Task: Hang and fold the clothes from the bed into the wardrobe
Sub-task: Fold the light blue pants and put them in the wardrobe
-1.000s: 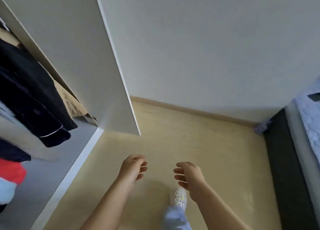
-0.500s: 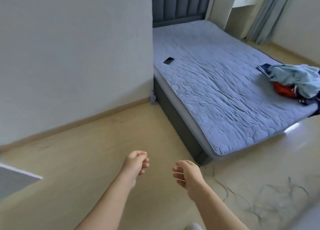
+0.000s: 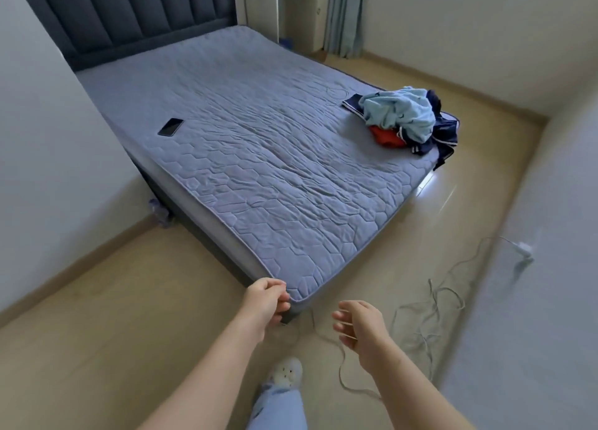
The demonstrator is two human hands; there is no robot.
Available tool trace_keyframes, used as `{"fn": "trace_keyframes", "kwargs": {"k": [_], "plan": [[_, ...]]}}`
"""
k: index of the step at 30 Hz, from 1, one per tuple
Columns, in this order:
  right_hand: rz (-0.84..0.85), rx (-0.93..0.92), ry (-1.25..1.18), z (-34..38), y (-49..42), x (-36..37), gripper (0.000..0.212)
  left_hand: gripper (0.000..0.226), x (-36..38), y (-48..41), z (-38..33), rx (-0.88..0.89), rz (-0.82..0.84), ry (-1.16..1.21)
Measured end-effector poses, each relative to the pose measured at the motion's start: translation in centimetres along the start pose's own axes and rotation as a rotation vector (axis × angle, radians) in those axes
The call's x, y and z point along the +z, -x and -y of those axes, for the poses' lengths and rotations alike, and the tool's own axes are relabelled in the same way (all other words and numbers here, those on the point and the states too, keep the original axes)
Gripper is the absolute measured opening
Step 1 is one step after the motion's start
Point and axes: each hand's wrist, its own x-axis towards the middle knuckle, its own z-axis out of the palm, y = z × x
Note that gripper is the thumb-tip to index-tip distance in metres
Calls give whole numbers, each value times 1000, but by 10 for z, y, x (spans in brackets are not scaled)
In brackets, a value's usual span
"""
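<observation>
The view has swung away from the wardrobe, which has left the frame, and the bed (image 3: 259, 157) now fills the upper and middle of the picture. The left grip (image 3: 267, 301) and right grip (image 3: 359, 324) hang at lower centre as they did a second ago, fingers loosely curled and holding nothing. The left one sits in front of the bed's near corner, and whether it touches the cover cannot be told. The clothes (image 3: 404, 118) still to be put away lie in one heap at the upper right, on the far corner of the bed, well apart from both grips: a pale blue garment on top, something red under it and dark navy cloth trailing over the edge. A phone (image 3: 171, 127) lies alone on the cover at left of centre. Loose cables (image 3: 430, 313) sprawl over the floor at lower right, between the person's slipper (image 3: 286, 373) and the heap. The turn reads as a walk back for the next garment; the cables look like the one hazard on the way
</observation>
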Motion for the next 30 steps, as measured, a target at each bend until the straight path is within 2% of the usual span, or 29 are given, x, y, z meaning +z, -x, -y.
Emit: {"fn": "trace_keyframes", "kwargs": {"k": [8, 17, 22, 30], "plan": [[-109, -16, -56, 99, -77, -25, 17, 16, 81, -91, -89, 29, 122, -127], [-106, -2, -180, 206, -157, -45, 17, 19, 162, -170, -179, 17, 183, -224], [-90, 26, -199, 265, -221, -83, 17, 21, 233, -216, -220, 10, 180, -276], [-57, -26, -53, 416, -348, -206, 18, 22, 412, -294, -314, -20, 103, -208]]}}
